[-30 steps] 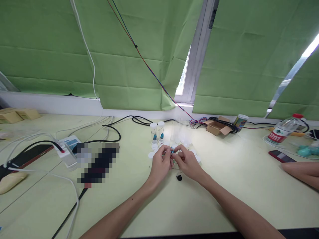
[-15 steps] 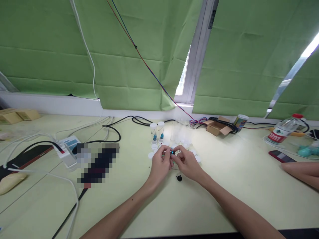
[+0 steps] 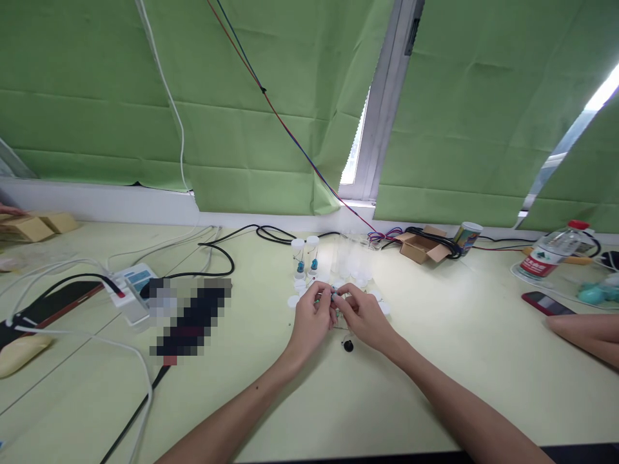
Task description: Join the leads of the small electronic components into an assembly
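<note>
My left hand (image 3: 313, 312) and my right hand (image 3: 363, 314) meet over the table, fingertips pinched together on a small blue and dark piece (image 3: 334, 295). Fingers cover most of it, so its kind is unclear. Just behind my hands stand two clear vials with white lids, a left vial (image 3: 298, 259) and a right vial (image 3: 313, 258), each with a small teal thing inside. White round lids (image 3: 293, 301) lie around my hands, partly hidden. Nearer to me, a small round black part (image 3: 348, 346) rests on the table, below my right fingers.
To the left are a white power strip (image 3: 130, 296), cables and a blurred-out dark object (image 3: 196, 319). Along the back stand an open cardboard box (image 3: 422, 247) and a can (image 3: 467, 238). At right are a bottle (image 3: 551, 251), a phone (image 3: 546, 303) and another person's forearm (image 3: 587, 332).
My fingertips have shifted slightly on the small piece, and less of its blue shows. Part of another person's hand has come in at the far left, above the yellowish boxes.
</note>
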A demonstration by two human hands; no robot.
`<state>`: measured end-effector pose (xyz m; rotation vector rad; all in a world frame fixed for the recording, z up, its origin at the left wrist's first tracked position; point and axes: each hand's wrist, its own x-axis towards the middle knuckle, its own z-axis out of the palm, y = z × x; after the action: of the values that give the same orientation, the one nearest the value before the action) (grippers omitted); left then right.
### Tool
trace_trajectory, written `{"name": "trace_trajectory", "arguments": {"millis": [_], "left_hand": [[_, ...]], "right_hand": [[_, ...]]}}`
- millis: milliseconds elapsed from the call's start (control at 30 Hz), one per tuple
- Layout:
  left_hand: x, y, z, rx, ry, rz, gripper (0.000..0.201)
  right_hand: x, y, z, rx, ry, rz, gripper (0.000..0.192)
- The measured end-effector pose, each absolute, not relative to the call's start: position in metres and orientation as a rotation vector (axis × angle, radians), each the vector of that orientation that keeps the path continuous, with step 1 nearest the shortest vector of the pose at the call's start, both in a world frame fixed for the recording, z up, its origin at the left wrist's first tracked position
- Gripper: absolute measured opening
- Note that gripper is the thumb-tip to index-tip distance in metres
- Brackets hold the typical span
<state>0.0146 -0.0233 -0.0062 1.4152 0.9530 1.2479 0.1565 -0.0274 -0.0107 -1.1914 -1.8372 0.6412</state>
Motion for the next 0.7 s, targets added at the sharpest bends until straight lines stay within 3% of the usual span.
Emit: {"name": "trace_trajectory", "arguments": {"millis": [267,500,700], "left_hand": [[0.0141,-0.0229,-0.0045,1.420,0.962,1.243,0.024],[0.0141,-0.0241,-0.0033,1.420,0.958,1.234,0.025],[0.0143,-0.0224,-0.0050,1.414,0.957,1.254,0.025]], "right_hand": [[0.1574,-0.0285,-0.0115,-1.144,-1.858,0.676,0.016],[0.1567,-0.0278,-0.0090,-1.180,-1.859,0.666,0.035],[0.1568,-0.0285,-0.0116,-1.149,-1.836,0.686,0.019]]}}
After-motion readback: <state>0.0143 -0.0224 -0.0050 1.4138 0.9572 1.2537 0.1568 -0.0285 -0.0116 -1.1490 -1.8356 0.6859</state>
